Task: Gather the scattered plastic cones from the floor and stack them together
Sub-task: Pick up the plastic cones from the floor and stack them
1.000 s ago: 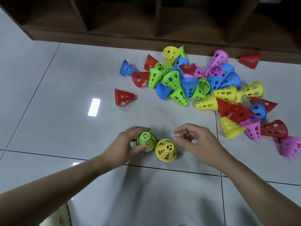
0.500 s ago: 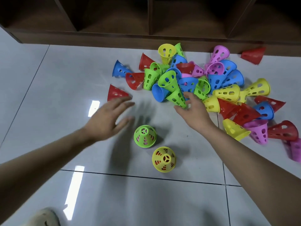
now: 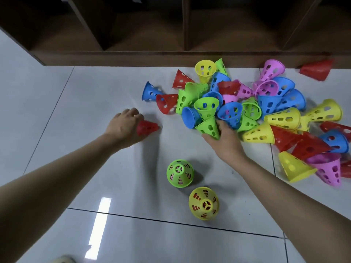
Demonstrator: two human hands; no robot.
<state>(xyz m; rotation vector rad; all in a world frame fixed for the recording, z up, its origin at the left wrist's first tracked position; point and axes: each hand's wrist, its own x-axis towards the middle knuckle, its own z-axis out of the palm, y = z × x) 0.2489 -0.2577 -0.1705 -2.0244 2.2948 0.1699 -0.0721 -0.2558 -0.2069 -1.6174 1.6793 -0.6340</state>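
Observation:
A heap of perforated plastic cones [image 3: 252, 111] in red, blue, green, yellow and pink lies on the floor at the upper right. My left hand [image 3: 124, 128] grips a lone red cone [image 3: 149, 127] lying on its side left of the heap. My right hand [image 3: 226, 141] grips a green cone [image 3: 209, 128] at the heap's near edge. Two cones stand upright closer to me: a green one [image 3: 180, 173] with pink showing through its holes, and a yellow one [image 3: 204, 203] with red showing through.
A dark wooden shelf unit [image 3: 182, 56] with open compartments runs along the back, right behind the heap. A single red cone [image 3: 317, 70] lies at its base on the far right. Grey tiled floor [image 3: 85, 111] spreads out to the left and near me.
Both hands left the two upright cones and reached forward. The left hand closed on the lone red cone; the right hand took hold of a green cone at the heap's edge.

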